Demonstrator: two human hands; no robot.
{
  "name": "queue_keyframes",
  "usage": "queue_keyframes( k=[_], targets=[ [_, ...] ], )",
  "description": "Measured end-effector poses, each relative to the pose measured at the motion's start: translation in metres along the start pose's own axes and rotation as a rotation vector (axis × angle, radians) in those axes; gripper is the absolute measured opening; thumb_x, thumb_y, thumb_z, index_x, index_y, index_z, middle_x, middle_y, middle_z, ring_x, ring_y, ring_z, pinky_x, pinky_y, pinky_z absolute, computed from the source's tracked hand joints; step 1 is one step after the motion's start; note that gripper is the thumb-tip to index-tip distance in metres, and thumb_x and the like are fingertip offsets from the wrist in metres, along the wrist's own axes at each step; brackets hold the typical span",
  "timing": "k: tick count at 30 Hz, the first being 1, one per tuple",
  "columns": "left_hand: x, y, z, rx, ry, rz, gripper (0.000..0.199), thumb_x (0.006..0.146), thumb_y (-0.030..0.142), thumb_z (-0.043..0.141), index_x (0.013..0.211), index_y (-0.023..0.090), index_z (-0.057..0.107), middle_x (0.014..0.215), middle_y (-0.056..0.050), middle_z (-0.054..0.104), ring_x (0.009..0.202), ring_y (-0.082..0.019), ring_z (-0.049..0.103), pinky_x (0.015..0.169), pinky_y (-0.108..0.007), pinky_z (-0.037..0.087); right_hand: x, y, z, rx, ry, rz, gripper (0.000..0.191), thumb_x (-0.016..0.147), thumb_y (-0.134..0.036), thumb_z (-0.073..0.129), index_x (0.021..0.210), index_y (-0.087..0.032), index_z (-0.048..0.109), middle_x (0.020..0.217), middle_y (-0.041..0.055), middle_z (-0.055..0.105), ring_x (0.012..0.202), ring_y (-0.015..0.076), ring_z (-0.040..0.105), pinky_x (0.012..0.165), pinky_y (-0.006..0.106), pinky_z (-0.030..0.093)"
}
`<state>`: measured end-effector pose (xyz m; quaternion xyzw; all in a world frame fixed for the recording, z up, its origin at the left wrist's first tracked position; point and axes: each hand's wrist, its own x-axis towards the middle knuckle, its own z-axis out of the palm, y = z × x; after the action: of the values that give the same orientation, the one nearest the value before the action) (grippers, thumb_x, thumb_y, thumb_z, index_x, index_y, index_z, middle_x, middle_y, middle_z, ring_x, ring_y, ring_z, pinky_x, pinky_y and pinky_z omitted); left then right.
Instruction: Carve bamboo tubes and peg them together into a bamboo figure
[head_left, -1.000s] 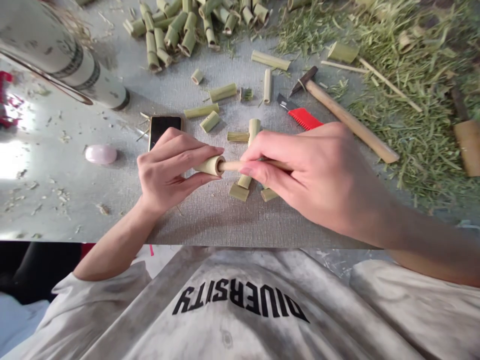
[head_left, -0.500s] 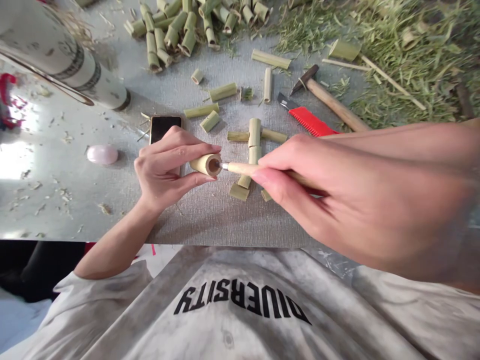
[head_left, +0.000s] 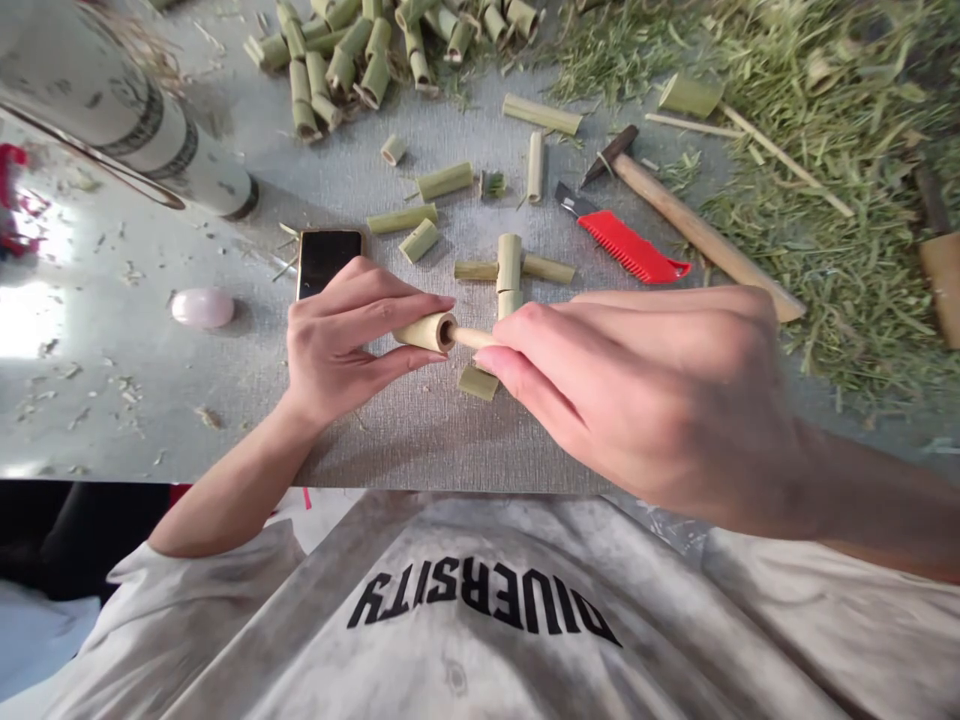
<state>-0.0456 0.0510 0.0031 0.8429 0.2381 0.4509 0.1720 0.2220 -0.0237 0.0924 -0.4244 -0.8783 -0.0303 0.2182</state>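
Note:
My left hand [head_left: 337,345] pinches a short hollow bamboo tube [head_left: 420,332] between thumb and fingers, its open end turned to the right. My right hand [head_left: 637,390] grips a slim wooden-handled tool [head_left: 472,339], whose front end sits inside the tube's hole; its tip is hidden. Just behind the hands, a figure of joined bamboo pieces [head_left: 509,262] lies on the table, partly covered by my right hand. One of its end pieces [head_left: 478,383] shows below the tool. A dark phone [head_left: 326,258] is partly beneath my left hand.
A hammer [head_left: 697,225] and a red utility knife [head_left: 634,245] lie beyond my right hand. Loose bamboo pieces [head_left: 445,181] and a bamboo pile [head_left: 345,65] are farther back. Green shavings [head_left: 810,330] cover the right. A tall patterned cylinder [head_left: 172,140] and pink egg-shaped object [head_left: 202,308] are left.
My right hand has moved left, pushing the tool deeper into the tube; its metal collar no longer shows. My left hand and the tube have shifted slightly right.

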Motion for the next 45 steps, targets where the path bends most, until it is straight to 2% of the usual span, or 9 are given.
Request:
queue_keyframes(
  k=[12, 15, 19, 25, 32, 36, 39, 43, 45],
  targets=[
    [-0.001, 0.002, 0.001, 0.142, -0.008, 0.078, 0.03, 0.106, 0.054, 0.08, 0.131, 0.039, 0.085, 0.092, -0.001, 0.084, 0.075, -0.02, 0.074, 0.069, -0.041, 0.056, -0.001, 0.0, 0.018, 0.067, -0.02, 0.031, 0.03, 0.121, -0.028, 0.055, 0.099, -0.021, 0.075, 0.072, -0.0054, 0.07, 0.063, 0.0121, 0.065, 0.056, 0.033, 0.033],
    [0.0, 0.0, 0.0, 0.139, 0.022, 0.135, 0.035, 0.105, 0.049, 0.083, 0.137, 0.035, 0.083, 0.093, -0.001, 0.085, 0.074, -0.019, 0.074, 0.068, -0.041, 0.054, 0.003, 0.002, 0.019, 0.159, -0.078, 0.076, 0.036, 0.123, -0.031, 0.05, 0.101, -0.02, 0.077, 0.074, -0.0032, 0.072, 0.065, 0.0121, 0.066, 0.059, 0.033, 0.034],
    [-0.001, -0.001, -0.002, 0.126, -0.035, 0.061, 0.032, 0.103, 0.049, 0.085, 0.135, 0.044, 0.084, 0.092, -0.001, 0.085, 0.073, -0.022, 0.074, 0.068, -0.045, 0.056, 0.008, 0.004, 0.018, 0.205, -0.189, 0.106, 0.034, 0.12, -0.027, 0.051, 0.099, -0.02, 0.077, 0.076, 0.0003, 0.07, 0.071, 0.0144, 0.064, 0.064, 0.034, 0.034],
    [-0.001, -0.005, -0.004, 0.076, -0.071, 0.055, 0.031, 0.104, 0.05, 0.082, 0.134, 0.043, 0.084, 0.092, -0.002, 0.085, 0.073, -0.023, 0.074, 0.068, -0.045, 0.058, 0.01, 0.008, 0.017, 0.252, -0.247, 0.083, 0.033, 0.121, -0.029, 0.05, 0.104, -0.02, 0.077, 0.083, 0.0013, 0.072, 0.077, 0.0165, 0.066, 0.067, 0.033, 0.036],
    [0.001, 0.002, -0.001, 0.07, -0.072, 0.113, 0.034, 0.104, 0.046, 0.086, 0.136, 0.034, 0.084, 0.096, -0.002, 0.087, 0.078, -0.022, 0.078, 0.071, -0.042, 0.059, 0.008, 0.0, 0.026, 0.238, -0.232, 0.16, 0.036, 0.121, -0.032, 0.051, 0.1, -0.019, 0.077, 0.07, 0.0004, 0.068, 0.062, 0.0162, 0.058, 0.061, 0.035, 0.027],
    [0.002, -0.004, 0.0, 0.1, 0.071, 0.126, 0.038, 0.103, 0.052, 0.086, 0.137, 0.035, 0.084, 0.095, 0.0, 0.087, 0.075, -0.019, 0.076, 0.065, -0.041, 0.056, 0.005, 0.002, 0.007, 0.184, -0.062, 0.154, 0.037, 0.119, -0.033, 0.058, 0.09, -0.019, 0.077, 0.059, -0.0033, 0.056, 0.053, 0.0141, 0.045, 0.057, 0.036, 0.025],
    [0.001, -0.007, -0.002, 0.011, 0.151, 0.042, 0.037, 0.103, 0.055, 0.086, 0.131, 0.031, 0.086, 0.098, 0.0, 0.088, 0.078, -0.017, 0.076, 0.066, -0.041, 0.057, 0.007, 0.008, -0.019, 0.198, 0.028, 0.169, 0.04, 0.117, -0.04, 0.059, 0.087, -0.022, 0.079, 0.053, -0.0046, 0.043, 0.051, 0.0145, 0.03, 0.058, 0.04, 0.022],
    [0.0, -0.003, -0.006, -0.055, 0.109, 0.002, 0.037, 0.101, 0.047, 0.091, 0.13, 0.025, 0.085, 0.105, -0.002, 0.087, 0.086, -0.017, 0.076, 0.07, -0.04, 0.059, 0.009, 0.012, -0.036, 0.185, -0.008, 0.34, 0.041, 0.113, -0.046, 0.059, 0.081, -0.026, 0.074, 0.053, -0.0028, 0.044, 0.052, 0.0147, 0.026, 0.061, 0.043, 0.016],
    [0.0, 0.0, -0.007, -0.046, 0.084, 0.003, 0.036, 0.103, 0.046, 0.089, 0.133, 0.027, 0.084, 0.106, -0.002, 0.087, 0.089, -0.018, 0.077, 0.072, -0.041, 0.06, 0.007, 0.011, -0.035, 0.173, -0.05, 0.329, 0.042, 0.114, -0.048, 0.055, 0.083, -0.025, 0.071, 0.054, -0.0025, 0.042, 0.051, 0.0149, 0.025, 0.06, 0.043, 0.014]
  ],
)
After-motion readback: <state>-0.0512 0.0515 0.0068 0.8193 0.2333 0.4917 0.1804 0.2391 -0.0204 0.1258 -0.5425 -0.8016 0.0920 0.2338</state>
